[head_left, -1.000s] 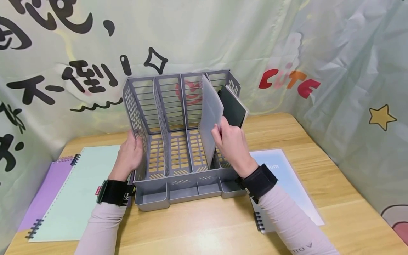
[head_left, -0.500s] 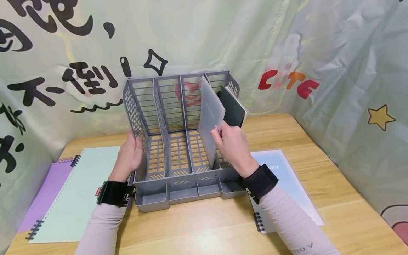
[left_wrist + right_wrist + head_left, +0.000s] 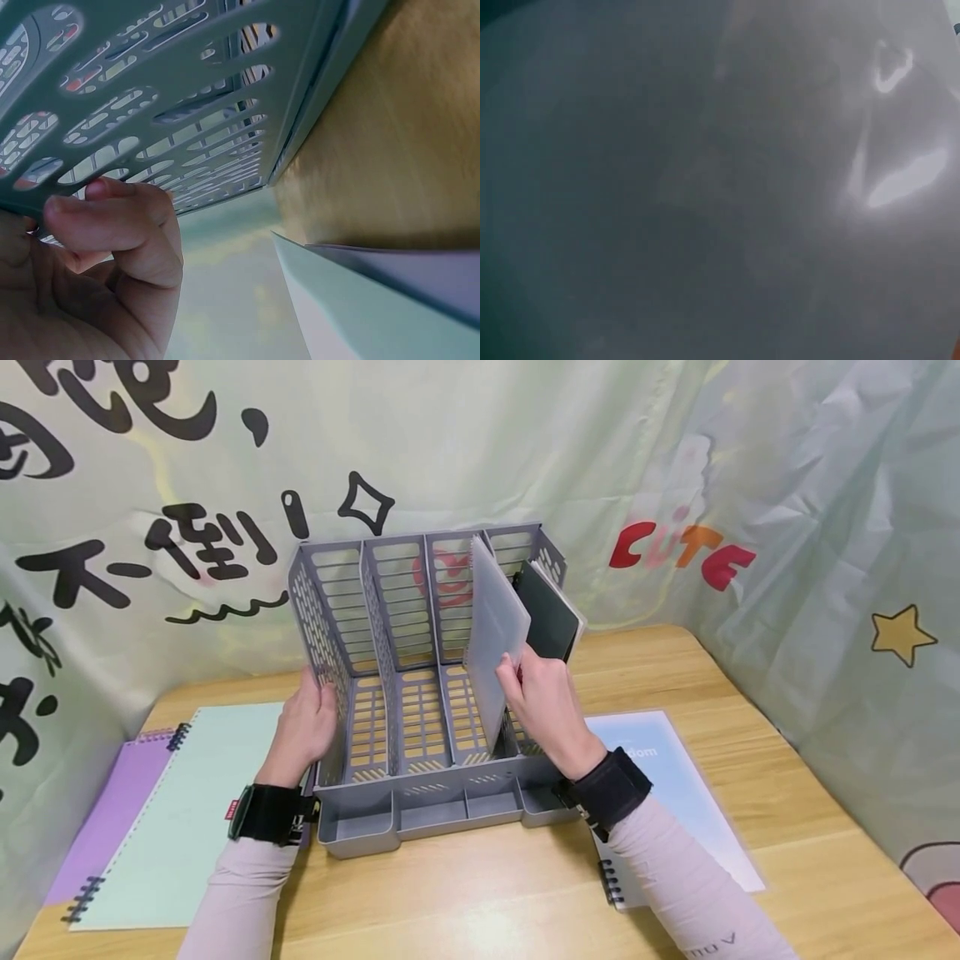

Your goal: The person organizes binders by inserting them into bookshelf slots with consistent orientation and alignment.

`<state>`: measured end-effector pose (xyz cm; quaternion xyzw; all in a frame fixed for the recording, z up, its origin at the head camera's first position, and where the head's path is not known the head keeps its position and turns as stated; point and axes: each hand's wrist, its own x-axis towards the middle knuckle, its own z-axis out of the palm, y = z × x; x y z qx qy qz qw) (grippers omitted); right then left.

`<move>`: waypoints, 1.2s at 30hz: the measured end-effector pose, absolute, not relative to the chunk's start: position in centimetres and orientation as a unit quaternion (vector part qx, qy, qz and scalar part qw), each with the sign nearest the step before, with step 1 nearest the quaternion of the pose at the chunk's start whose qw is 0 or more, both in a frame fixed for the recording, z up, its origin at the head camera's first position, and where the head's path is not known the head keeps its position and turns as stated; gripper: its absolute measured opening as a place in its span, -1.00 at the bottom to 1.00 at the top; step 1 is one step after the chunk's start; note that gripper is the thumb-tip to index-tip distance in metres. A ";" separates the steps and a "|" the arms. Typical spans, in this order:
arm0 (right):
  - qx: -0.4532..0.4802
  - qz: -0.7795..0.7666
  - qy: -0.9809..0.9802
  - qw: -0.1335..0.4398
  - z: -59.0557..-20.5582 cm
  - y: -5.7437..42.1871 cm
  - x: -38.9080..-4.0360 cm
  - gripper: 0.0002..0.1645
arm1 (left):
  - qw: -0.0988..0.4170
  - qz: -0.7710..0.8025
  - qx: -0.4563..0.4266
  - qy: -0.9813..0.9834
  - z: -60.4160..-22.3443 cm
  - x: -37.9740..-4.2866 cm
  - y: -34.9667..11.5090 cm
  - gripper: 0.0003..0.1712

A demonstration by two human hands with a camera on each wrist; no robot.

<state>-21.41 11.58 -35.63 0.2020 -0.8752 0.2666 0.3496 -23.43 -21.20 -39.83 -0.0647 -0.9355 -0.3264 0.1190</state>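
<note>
The translucent notebook point(image 3: 497, 635) stands upright in the third compartment from left of the gray organizer point(image 3: 358, 843) — its near edge pinched by the right hand point(image 3: 551, 703). Any slide should run straight near-to-far, clear of the dark notebook point(image 3: 550, 610) just right; the left hand point(image 3: 302, 727), clasping the organizer's left side, is a sound brace.
</note>
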 end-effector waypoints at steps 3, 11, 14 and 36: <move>0.202 0.272 -0.874 0.348 -35.3 11.8 -21.5 -0.55 | 0.118 -0.326 -0.064 -0.936 -39.8 -23.5 -21.2 -0.46; 0.193 0.283 -0.880 0.328 -34.7 12.2 -21.3 -0.51 | 0.122 -0.326 -0.068 -0.935 -39.9 -23.5 -21.3 -0.48; 0.195 0.287 -0.882 0.320 -34.6 12.3 -21.2 -0.51 | 0.121 -0.326 -0.068 -0.935 -39.9 -23.5 -21.3 -0.47; 0.185 0.292 -0.908 0.236 -33.2 13.2 -19.2 -0.47 | 0.122 -0.321 -0.066 -0.937 -39.8 -23.4 -21.2 -0.47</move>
